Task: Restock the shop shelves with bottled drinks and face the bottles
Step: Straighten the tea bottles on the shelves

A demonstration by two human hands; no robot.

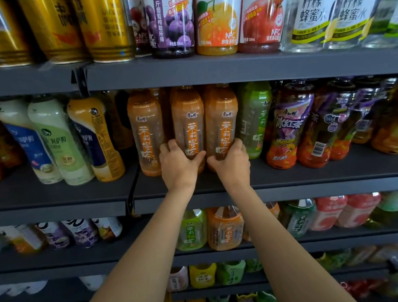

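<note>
Crowding is the main hazard on the dark grey metal middle shelf: the left hand curls its fingers round the base of the middle orange-labelled clear plastic tea bottle, and the right hand grips the right orange-labelled tea bottle likewise. Both stand near the front edge, touching each other. Twisting either to face it could probably nudge the green-labelled tea bottle beside it, or tip one forward off the shelf.

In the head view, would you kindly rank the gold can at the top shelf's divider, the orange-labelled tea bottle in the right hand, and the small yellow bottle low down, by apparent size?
1. Gold can, cropped by the frame, nearest the camera.
2. Orange-labelled tea bottle, held by the right hand.
3. Small yellow bottle, farther away, so true size is unsure.
</note>
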